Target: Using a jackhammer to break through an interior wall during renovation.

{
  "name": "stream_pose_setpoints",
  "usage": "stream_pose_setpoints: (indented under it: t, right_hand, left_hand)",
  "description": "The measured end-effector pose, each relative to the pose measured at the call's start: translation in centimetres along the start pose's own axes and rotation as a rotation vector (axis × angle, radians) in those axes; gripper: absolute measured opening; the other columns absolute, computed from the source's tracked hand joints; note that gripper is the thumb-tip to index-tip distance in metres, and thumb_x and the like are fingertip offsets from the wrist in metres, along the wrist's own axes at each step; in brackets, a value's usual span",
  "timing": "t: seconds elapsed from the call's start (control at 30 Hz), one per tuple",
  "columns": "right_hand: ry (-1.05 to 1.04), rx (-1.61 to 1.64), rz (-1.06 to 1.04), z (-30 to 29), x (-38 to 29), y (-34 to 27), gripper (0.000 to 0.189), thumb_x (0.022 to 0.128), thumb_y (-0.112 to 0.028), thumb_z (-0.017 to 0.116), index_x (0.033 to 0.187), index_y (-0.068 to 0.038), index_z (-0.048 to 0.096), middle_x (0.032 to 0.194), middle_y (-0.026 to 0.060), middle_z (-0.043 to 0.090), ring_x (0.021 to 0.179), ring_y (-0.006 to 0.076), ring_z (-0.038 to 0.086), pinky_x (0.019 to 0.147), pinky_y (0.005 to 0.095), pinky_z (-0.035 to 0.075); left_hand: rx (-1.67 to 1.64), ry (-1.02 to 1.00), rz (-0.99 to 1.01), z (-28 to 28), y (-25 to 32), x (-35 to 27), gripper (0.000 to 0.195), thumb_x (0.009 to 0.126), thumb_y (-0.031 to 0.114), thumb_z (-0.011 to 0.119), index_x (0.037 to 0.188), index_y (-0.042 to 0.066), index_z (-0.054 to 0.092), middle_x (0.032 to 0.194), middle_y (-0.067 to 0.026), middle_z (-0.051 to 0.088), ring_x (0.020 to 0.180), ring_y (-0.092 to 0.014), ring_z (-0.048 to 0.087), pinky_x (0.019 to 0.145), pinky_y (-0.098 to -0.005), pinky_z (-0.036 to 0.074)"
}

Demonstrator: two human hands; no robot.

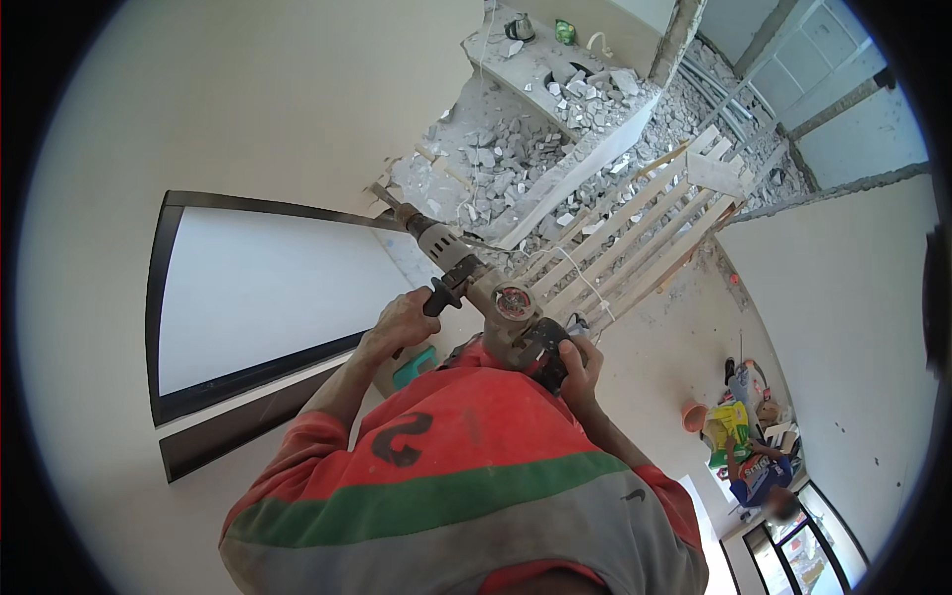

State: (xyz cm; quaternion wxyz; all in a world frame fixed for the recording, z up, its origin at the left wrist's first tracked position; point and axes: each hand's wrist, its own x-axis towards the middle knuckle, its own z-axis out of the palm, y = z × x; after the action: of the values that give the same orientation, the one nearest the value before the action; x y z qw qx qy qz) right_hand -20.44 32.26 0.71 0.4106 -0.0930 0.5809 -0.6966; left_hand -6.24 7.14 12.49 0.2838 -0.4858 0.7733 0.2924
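Note:
A dusty demolition hammer (491,290) is held across my front, its chisel bit (385,196) pointing up and to the left. The bit's tip meets the broken lower edge of the beige wall (297,97). My left hand (409,321) wraps the black side handle (443,297) near the tool's barrel. At the rear end, my right hand (582,366) grips the black housing, with the thumb on top and the other fingers partly hidden behind it. A white cable (569,262) runs over the wooden slats beside the tool.
Broken masonry rubble (513,156) covers the floor beyond the wall. A slatted wooden platform (632,230) stands at my right. An electric kettle (520,28) sits on a dusty ledge. A dark-framed window (275,297) is on the left. Another person (766,468) handles a yellow-green bag (727,430) at lower right.

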Motion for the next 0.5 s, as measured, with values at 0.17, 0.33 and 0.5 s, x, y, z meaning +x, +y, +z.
stream_pose_setpoints:
  t: [0.17, 0.33, 0.5]
  right_hand:
    - [0.02, -0.122, -0.056, 0.5, 0.2, -1.6, 0.041, 0.086, -0.037, 0.062, 0.074, 0.002, 0.056, 0.061, -0.0018, 0.046, 0.06, 0.0076, 0.039, 0.052, 0.0268, 0.03]
    - [0.022, -0.185, -0.079, 0.7, 0.1, -2.4, 0.041, 0.086, -0.036, 0.062, 0.072, 0.002, 0.055, 0.061, -0.0003, 0.047, 0.06, 0.0078, 0.039, 0.053, 0.0268, 0.031]
    - [-0.016, -0.202, -0.14, 1.5, 0.0, -2.2, 0.037, 0.084, -0.032, 0.062, 0.071, 0.001, 0.054, 0.06, 0.0027, 0.047, 0.059, 0.0099, 0.039, 0.053, 0.0298, 0.031]
  left_hand:
    - [-0.041, -0.019, -0.033, -0.7, 0.2, 0.0, 0.041, 0.069, 0.024, 0.069, 0.103, 0.003, 0.06, 0.09, -0.0166, 0.066, 0.085, -0.031, 0.065, 0.075, -0.0412, 0.049]
    - [-0.052, 0.015, -0.013, -0.2, 0.0, 0.4, 0.04, 0.069, 0.023, 0.069, 0.1, 0.0, 0.061, 0.086, -0.0173, 0.066, 0.081, -0.029, 0.065, 0.072, -0.0402, 0.05]
    - [-0.179, -0.045, -0.124, -0.8, 0.9, 1.1, 0.032, 0.065, 0.016, 0.069, 0.092, -0.001, 0.062, 0.075, -0.0132, 0.065, 0.063, -0.021, 0.063, 0.056, -0.0341, 0.049]
